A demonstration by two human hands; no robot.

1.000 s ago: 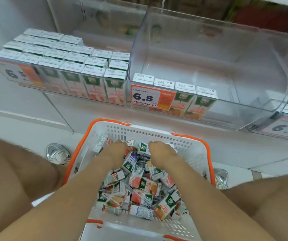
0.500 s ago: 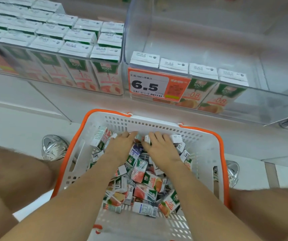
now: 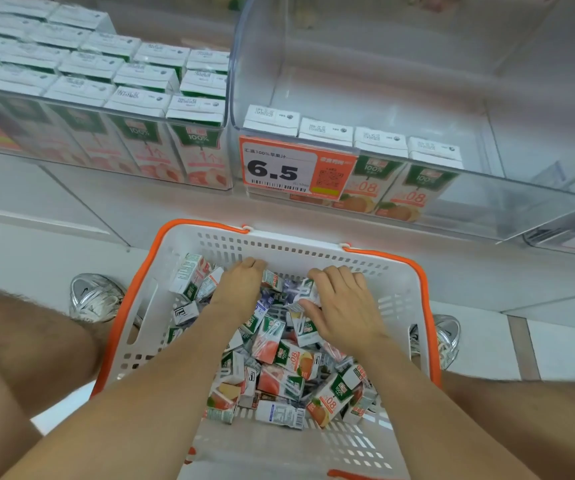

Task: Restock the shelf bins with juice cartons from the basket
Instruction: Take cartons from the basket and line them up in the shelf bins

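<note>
Two grips down among the loose cartons at the far end of the basket, left grip and right grip side by side, near but apart. Left fingers curled down out of sight into the pile; cannot tell whether closed on anything. Right fingers spread over the top cartons, thumb laid against the side of one; closure likewise not to be told. Cartons jumbled under both grips and back toward the wrists, long axes every way, none upright. Bin with only a front row of four, up and ahead, slightly right of the right grip, so probably nearer to that one. Likely need: turning each carton upright, long axis vertical, before setting behind that row.
</note>
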